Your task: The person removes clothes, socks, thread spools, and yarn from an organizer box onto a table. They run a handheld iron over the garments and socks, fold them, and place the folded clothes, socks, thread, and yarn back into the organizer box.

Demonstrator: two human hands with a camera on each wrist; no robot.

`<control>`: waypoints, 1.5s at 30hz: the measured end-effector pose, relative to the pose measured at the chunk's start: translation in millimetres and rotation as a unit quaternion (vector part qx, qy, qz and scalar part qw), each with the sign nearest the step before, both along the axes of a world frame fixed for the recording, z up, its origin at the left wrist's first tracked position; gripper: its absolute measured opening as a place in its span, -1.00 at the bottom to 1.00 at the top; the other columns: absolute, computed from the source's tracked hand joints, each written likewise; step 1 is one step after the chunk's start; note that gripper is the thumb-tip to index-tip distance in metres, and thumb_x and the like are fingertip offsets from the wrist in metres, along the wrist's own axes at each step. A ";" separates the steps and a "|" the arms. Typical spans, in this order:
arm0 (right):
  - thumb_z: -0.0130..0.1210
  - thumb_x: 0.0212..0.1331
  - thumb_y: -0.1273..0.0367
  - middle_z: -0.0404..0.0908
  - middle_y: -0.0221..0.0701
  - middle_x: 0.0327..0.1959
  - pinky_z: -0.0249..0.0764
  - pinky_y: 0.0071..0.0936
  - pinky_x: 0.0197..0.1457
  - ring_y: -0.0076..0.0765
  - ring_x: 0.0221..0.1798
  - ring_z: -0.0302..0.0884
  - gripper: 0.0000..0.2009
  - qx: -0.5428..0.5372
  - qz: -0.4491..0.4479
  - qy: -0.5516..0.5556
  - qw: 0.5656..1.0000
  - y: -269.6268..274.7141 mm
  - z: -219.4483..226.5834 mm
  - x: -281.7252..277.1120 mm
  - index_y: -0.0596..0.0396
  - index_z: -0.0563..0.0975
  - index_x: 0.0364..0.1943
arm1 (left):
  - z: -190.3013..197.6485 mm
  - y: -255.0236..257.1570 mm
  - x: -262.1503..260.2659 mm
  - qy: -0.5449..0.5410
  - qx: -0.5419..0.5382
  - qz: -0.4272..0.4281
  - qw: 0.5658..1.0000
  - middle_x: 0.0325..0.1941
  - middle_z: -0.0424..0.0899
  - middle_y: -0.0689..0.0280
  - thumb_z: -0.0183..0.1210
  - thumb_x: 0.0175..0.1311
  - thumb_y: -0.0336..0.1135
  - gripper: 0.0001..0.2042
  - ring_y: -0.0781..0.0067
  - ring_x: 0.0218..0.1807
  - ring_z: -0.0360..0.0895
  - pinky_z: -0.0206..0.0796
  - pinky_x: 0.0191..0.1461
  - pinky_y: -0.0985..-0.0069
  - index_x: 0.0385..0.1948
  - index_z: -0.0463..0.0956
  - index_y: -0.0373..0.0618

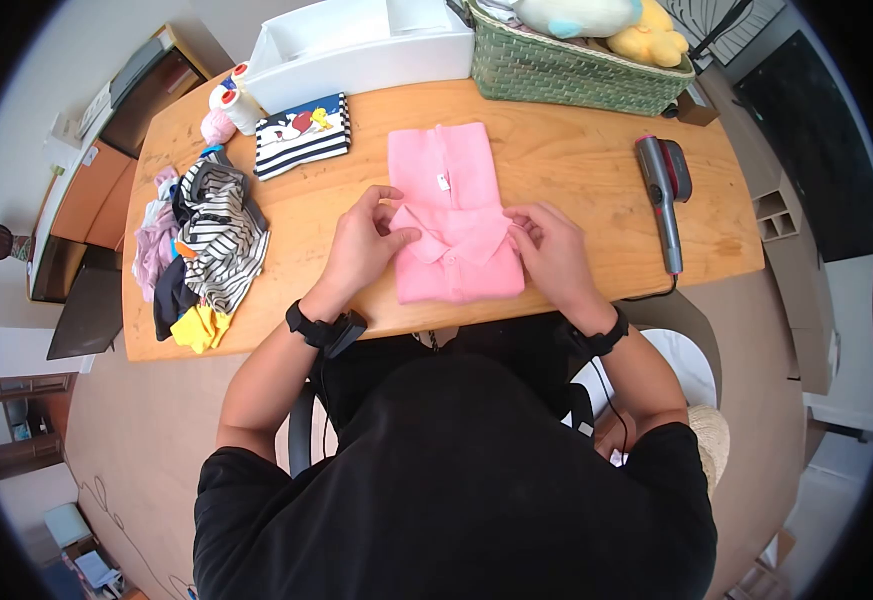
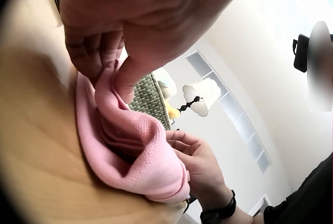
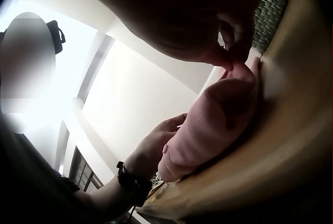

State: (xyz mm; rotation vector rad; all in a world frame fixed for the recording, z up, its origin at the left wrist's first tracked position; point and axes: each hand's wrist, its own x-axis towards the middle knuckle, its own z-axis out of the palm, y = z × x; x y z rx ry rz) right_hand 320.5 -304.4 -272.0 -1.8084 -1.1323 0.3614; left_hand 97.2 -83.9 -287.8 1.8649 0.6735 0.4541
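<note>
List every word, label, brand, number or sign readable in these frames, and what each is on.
None can be read in any view.
White neck tag on the pink shirt: any print is too small to read.
Grey handheld appliance: no legible lettering.

Glare leaves the fingers (image 3: 243,42) shadowed, right wrist view.

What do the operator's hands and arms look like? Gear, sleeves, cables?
Left hand and right hand: human, no gloves. Black strap on each wrist: left strap with a boxy black unit, right strap. Thin dark cable below the right wrist. Short black sleeves, no markings visible.
</note>
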 end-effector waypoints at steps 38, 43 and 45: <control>0.53 0.27 -0.13 0.32 -0.01 0.79 0.16 0.25 0.85 0.31 0.83 0.20 0.00 -0.046 0.272 -0.330 0.903 -32.8 -5.1 -3.3 0.05 0.40 0.72 | 11.7 -52.5 -42.9 0.045 0.590 -0.174 0.787 0.38 0.78 -0.14 0.41 0.22 -0.33 -0.43 -0.14 0.41 0.75 0.53 0.62 -0.01 0.28 0.67 -0.44; 0.51 0.29 0.07 0.42 -0.05 0.74 0.28 0.25 0.78 0.27 0.76 0.33 -0.21 -0.043 0.265 -0.348 0.898 -50.9 -7.5 -15.9 0.03 0.55 0.59 | 13.2 -68.1 -62.5 0.020 0.573 -0.179 0.799 0.35 0.80 -0.12 0.34 0.24 -0.37 -0.49 -0.08 0.36 0.79 0.61 0.50 0.07 0.23 0.70 -0.44; 0.49 0.22 0.18 0.46 -0.07 0.72 0.32 0.27 0.74 0.25 0.74 0.37 -0.23 -0.030 0.265 -0.376 0.888 -64.7 -33.0 -17.9 0.03 0.57 0.57 | 12.0 -79.0 -76.7 0.012 0.571 -0.191 0.798 0.34 0.81 -0.08 0.34 0.19 -0.36 -0.48 0.00 0.34 0.80 0.63 0.43 0.12 0.22 0.72 -0.41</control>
